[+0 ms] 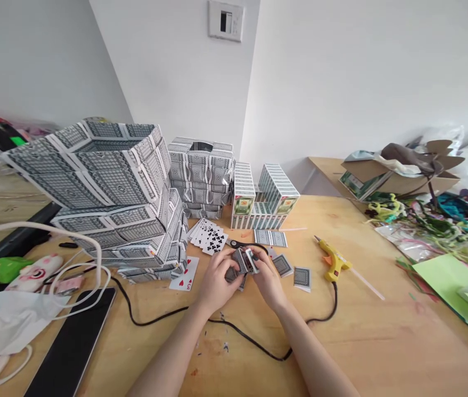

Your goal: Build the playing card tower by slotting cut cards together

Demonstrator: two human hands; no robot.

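Both of my hands are closed around a small piece of folded playing cards (245, 260) above the middle of the table. My left hand (217, 278) grips its left side, and more patterned card back shows just under those fingers. My right hand (267, 278) pinches the right side with thumb and fingers. Behind them lie fanned playing cards (211, 236) with clubs face up, and black-handled scissors (242, 243) partly covered by my hands. Small grey-backed cards (302, 277) rest to the right. A heart card (185, 274) lies left of my left hand.
A tall stacked card structure (122, 176) stands at left, with a shorter one (203, 171) and card boxes (267, 201) behind. A yellow glue gun (335, 262) lies right; its black cord (254, 344) crosses beneath my arms. A dark tablet-like slab (72, 347) lies front left.
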